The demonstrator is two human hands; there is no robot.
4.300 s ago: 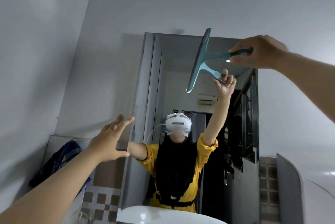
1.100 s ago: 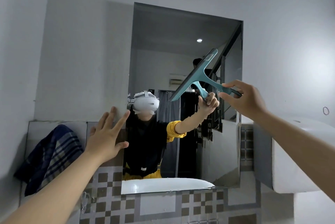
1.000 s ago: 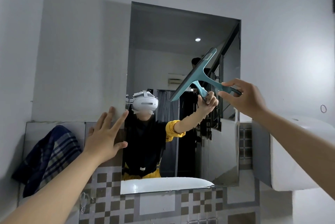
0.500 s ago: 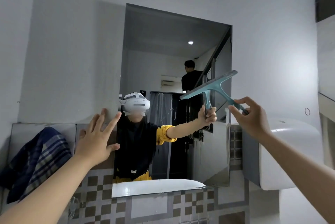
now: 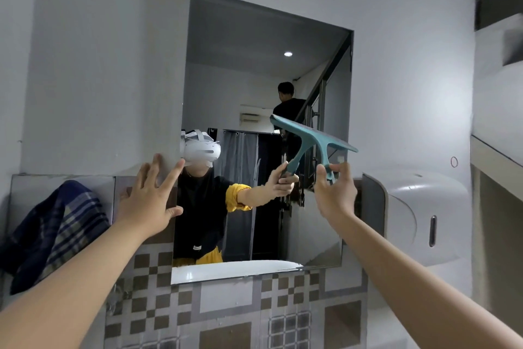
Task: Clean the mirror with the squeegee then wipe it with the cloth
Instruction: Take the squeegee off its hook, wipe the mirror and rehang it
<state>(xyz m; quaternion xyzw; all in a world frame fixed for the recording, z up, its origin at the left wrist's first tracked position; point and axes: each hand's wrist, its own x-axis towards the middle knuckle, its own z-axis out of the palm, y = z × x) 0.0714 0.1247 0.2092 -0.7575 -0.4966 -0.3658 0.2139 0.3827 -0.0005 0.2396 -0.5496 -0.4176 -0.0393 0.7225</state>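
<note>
At centre frame, the right hand (image 5: pixel 334 196) grasps the teal squeegee (image 5: pixel 312 140) against the mirror (image 5: pixel 254 65); the left hand (image 5: pixel 147 201), fingers spread, braces its edge. Squeegeeing appears underway; the plaid cloth (image 5: pixel 53 232), lower left, lies untouched.

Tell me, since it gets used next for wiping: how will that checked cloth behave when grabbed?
The cloth hangs in loose folds beside the mirror, so it is probably floppy and will droop from one hand. It looks like thin fabric, likely light. Draped rather than fastened, as far as shows, it should probably slide off with a light pull.
</note>
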